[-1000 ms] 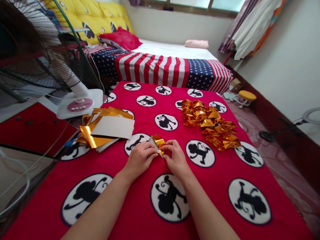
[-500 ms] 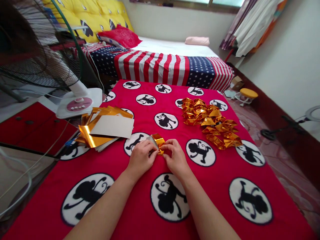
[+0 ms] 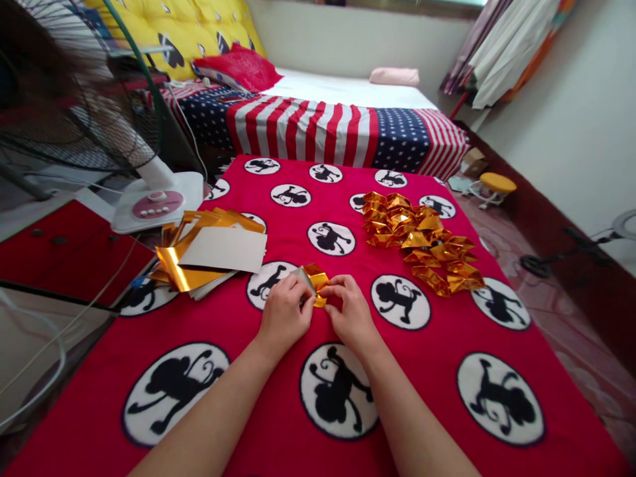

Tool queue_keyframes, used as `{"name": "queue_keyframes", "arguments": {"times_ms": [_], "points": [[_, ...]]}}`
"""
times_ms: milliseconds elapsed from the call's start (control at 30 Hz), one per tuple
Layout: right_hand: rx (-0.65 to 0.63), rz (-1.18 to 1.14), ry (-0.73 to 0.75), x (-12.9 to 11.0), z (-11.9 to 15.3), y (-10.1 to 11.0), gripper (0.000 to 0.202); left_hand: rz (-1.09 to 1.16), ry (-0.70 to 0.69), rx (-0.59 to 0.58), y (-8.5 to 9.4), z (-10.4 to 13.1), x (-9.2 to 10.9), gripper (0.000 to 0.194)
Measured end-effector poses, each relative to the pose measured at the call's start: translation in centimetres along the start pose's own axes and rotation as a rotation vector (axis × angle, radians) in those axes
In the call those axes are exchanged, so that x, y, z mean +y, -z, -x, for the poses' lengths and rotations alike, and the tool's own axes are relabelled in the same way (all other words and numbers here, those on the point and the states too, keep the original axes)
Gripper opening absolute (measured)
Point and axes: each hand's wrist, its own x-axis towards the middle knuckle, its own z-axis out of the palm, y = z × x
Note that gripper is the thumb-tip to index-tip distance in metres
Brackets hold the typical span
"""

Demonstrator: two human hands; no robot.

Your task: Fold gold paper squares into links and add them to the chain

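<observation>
On the table, a paper stack lies by the left edge. Midway across, the left hand, curled nearly closed, pinches a folded sheet; the right hand, likewise curled, pinches its other side. Gold pieces sit near the right edge.

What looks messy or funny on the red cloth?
The paper stack on the left looks askew: its edges stick out at different angles instead of lining up. The small gold piece at the left hand and right hand is bent, but I see no tear. Nothing looks spilled.
</observation>
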Motion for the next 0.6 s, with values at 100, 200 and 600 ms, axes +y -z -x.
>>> {"name": "queue_keyframes", "arguments": {"times_ms": [100,200,600], "points": [[-0.002,-0.002,-0.001,0.04,-0.02,0.01,0.032,-0.013,0.005,0.008,-0.06,-0.02,0.11,0.013],[-0.007,-0.004,-0.006,0.09,-0.01,0.04,0.031,-0.022,0.010,0.012,-0.12,0.01,0.11,0.013],[0.057,0.035,-0.042,-0.45,0.20,-0.72,0.014,0.016,0.009,0.019,-0.11,0.08,-0.11,0.014]]}}
